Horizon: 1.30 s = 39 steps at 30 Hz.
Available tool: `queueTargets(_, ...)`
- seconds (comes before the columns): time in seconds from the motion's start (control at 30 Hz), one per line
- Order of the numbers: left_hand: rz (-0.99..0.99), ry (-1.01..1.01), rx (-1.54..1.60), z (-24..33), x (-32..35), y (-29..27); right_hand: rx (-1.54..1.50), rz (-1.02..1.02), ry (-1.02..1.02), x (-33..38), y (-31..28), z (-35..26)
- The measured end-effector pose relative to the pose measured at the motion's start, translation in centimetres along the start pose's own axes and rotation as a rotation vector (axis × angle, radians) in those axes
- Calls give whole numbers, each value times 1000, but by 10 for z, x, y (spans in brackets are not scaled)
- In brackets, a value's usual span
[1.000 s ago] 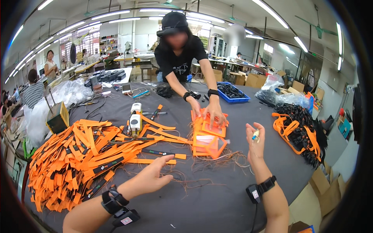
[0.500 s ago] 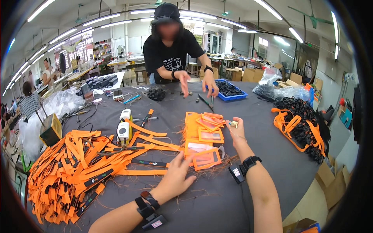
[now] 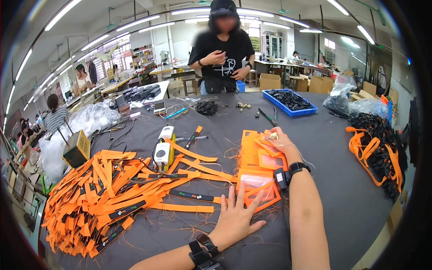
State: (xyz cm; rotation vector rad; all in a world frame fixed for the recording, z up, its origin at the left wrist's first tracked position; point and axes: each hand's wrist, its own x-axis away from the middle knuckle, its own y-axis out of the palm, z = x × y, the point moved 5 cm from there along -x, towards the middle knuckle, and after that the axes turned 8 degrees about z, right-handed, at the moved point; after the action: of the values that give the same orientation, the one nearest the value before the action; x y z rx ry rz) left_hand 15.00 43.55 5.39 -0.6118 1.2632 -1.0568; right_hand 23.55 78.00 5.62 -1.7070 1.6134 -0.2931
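Note:
My left hand (image 3: 238, 218) lies flat with fingers spread, its fingertips at the lower edge of the orange-framed clear window pieces (image 3: 247, 180). My right hand (image 3: 284, 140) is over the upper right of these pieces, fingers closed. A small cream-coloured bit (image 3: 273, 135) shows at its fingertips, too small to name, and a thin thread trails from that hand. The framed pieces overlap in a loose column, with loose orange threads along their edges. Left of them spreads a large heap of orange straps (image 3: 94, 198), some with black printed labels.
A white-and-yellow power strip (image 3: 163, 150) stands between heap and frames. Beyond are pliers (image 3: 268, 118), a blue tray (image 3: 288, 110) of black parts and a black pile (image 3: 206, 107). Black-and-orange straps (image 3: 375, 153) lie right. A person (image 3: 221, 54) stands across the table.
My right hand has moved from beside the framed pieces to over them. The fingers of my left hand have spread. The person opposite has drawn both hands back from the table.

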Motion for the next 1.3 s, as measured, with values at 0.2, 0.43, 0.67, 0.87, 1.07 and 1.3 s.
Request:
queueTargets(0.2,16,-4,5,2,-3,5,66,-195,-131,29,12,-22)
queueTargets(0.43,111,21,-214,11,18,-54,10,-191,-158,104,11,-74)
queueTargets(0.67,8,-22,-244,-5,94,-102,-172,-105,-247,180,49,-109)
queueTargets(0.87,-65,-106,-146,-18,144,-132,-294,-215,-374,226,57,-172)
queueTargets(1.07,-166,-63,151,-28,160,-151,-748,-16,-402,216,-43,-189)
queueTargets(1.3,-102,-113,190,-59,197,-182,-1174,-11,-155,288,-197,-210)
